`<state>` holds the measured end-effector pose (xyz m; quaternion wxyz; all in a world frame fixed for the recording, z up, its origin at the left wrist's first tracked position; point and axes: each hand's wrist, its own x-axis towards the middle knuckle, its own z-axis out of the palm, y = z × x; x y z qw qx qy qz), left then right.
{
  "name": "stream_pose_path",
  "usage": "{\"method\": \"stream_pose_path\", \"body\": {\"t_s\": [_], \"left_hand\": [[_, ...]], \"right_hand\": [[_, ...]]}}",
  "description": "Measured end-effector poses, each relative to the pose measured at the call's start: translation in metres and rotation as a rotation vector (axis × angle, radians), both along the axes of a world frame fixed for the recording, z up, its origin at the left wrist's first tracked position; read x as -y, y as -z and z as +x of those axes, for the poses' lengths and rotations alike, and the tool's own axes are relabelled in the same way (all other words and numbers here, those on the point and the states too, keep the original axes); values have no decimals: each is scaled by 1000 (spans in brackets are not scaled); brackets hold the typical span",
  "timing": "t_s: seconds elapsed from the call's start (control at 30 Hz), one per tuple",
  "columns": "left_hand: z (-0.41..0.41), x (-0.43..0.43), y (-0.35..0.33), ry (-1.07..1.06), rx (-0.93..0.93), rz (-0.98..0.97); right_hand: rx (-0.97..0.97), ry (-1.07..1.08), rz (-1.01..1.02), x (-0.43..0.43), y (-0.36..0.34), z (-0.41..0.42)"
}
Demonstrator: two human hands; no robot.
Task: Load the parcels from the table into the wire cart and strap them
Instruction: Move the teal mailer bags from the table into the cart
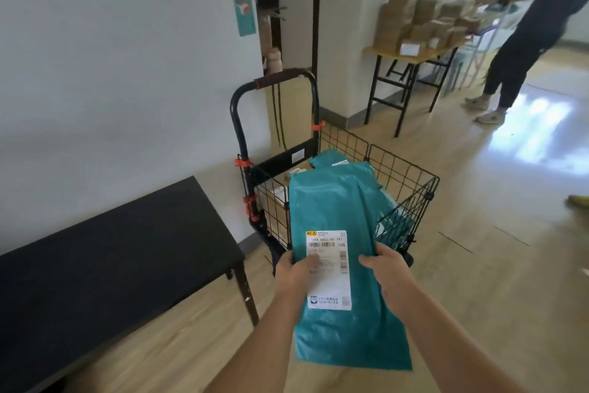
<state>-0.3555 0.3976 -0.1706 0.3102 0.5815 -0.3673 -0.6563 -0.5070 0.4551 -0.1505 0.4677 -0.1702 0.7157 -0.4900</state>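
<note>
Holds a teal parcel (334, 201) in both hands over the near rim of the cart (403, 166), with its far end reaching in above the basket and its near end sticking out on the near side of the cart. Grips the left edge with the left hand (294, 268), thumb pressed on the white label (330, 284) and fingers curled underneath. Grips the right edge with the right hand (387, 268), thumb on top and fingers wrapped below. Cannot tell whether the far end touches anything beneath it. Inside the cart, beyond the held one, more teal parcels (328, 158), and at the cart's left wall a pale box (277, 198) behind the wire. At the far side of the cart, a black upright handle (277, 78) with a brown grip, dark cords (275, 112) hanging from it and red clips (243, 162) on its posts. Left of the cart, a black table (111, 249) along the white wall. On that wall, above and left of the cart, a teal poster (243, 11). Far beyond the cart to the right, a wood-topped table (411, 56) stacked with brown boxes (424, 19), and a person (535, 32) in dark clothes reaching over them
</note>
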Motion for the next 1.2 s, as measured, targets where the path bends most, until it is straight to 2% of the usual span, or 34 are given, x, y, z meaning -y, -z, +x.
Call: {"method": "stream_pose_path", "body": {"t_s": [0.37,0.63,0.97,1.2], "left_hand": [[-127,38,0,-27,-49,-35],[-227,104,10,-77,-105,-16],[-304,205,20,-103,-20,-22],[-314,239,26,33,115,-85]], "right_hand": [[-122,31,-35,13,-11,-107],[-163,38,16,75,-11,-200],[-239,-1,31,183,-2,-288],[-278,-15,42,241,10,-316]]}}
